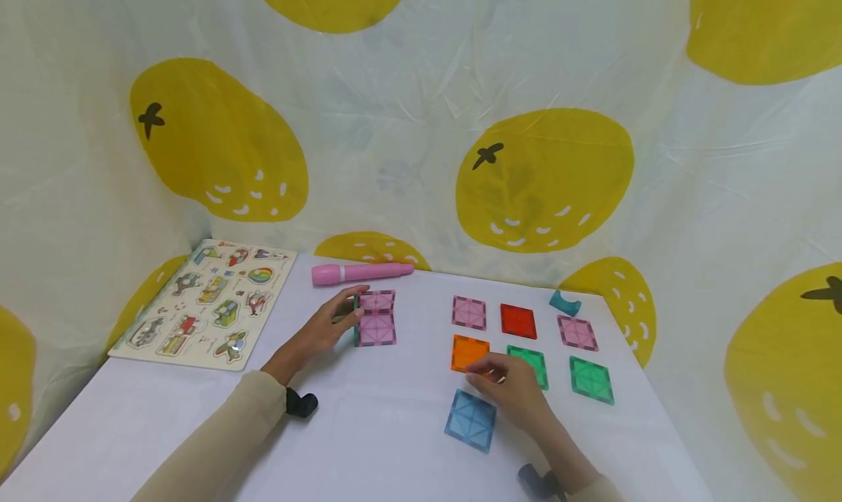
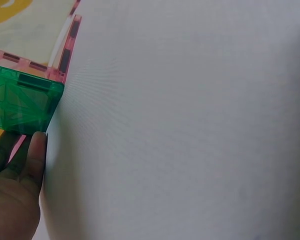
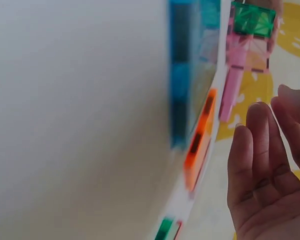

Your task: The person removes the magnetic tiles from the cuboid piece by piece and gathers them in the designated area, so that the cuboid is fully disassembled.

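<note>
My left hand [image 1: 329,321] holds a small build of magnetic tiles at its left side. Two pink tiles [image 1: 378,329] show in it, with a green tile [image 2: 25,100] standing along the left edge. Part of the build hides behind my fingers. Over the table, my right hand [image 1: 516,391] hovers with bent fingers and nothing between them in the right wrist view. Beneath and around it lie an orange tile [image 1: 470,353], partly covered by the fingertips, a light blue tile [image 1: 471,420] and a green tile [image 1: 531,363].
Farther right lie a red tile [image 1: 518,321], pink tiles [image 1: 469,313] and another green tile [image 1: 591,379]. A teal curved piece [image 1: 566,303] sits at the back. A pink flashlight-like stick [image 1: 362,272] lies near the curtain. On the left is a picture puzzle board [image 1: 210,297].
</note>
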The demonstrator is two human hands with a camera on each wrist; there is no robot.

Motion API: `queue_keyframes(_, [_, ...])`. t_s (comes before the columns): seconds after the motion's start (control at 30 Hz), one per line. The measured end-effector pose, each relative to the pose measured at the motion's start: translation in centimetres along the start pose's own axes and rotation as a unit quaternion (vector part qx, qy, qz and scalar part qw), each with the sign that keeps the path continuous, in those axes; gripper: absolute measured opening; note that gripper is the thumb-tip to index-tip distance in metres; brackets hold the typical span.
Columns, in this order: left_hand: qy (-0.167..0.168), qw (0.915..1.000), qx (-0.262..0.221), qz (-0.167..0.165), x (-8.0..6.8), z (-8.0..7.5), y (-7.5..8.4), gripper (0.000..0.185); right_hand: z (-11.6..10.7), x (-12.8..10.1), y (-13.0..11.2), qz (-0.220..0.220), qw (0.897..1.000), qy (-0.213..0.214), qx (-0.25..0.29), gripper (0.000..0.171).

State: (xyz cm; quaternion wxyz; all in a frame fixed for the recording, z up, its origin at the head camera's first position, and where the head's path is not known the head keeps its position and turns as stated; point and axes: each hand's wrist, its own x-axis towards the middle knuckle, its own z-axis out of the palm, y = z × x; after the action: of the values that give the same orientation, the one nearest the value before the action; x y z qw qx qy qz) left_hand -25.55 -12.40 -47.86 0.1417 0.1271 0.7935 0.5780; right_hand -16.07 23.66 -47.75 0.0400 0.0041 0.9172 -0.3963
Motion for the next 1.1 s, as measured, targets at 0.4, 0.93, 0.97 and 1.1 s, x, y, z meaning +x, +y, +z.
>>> queue_keyframes(0.4, [0.001, 0.9999, 0.006, 0.011, 0.7, 0.0, -1.8, 0.051, 3.4, 3.2, -4.2, -0.074, 0.997, 0.019, 0.03, 0.019])
queue_keyframes(0.93, [0.012, 0.9992, 0.023, 0.031, 1.3, 0.1, -3.2, 0.048, 5.3, 5.7, -7.6, -0.108, 0.993, -0.004, 0.052, 0.02])
queue_keyframes(0.97, [0.01, 0.9991, 0.022, 0.035, 1.3, 0.1, -3.1, 0.048, 5.4, 5.8, -7.7, -0.112, 0.992, -0.004, 0.054, 0.021])
queue_keyframes(1.1, [0.001, 0.9984, 0.024, 0.05, 1.3, 0.1, -2.9, 0.051, 5.7, 6.0, -8.1, -0.124, 0.99, -0.007, 0.063, 0.023])
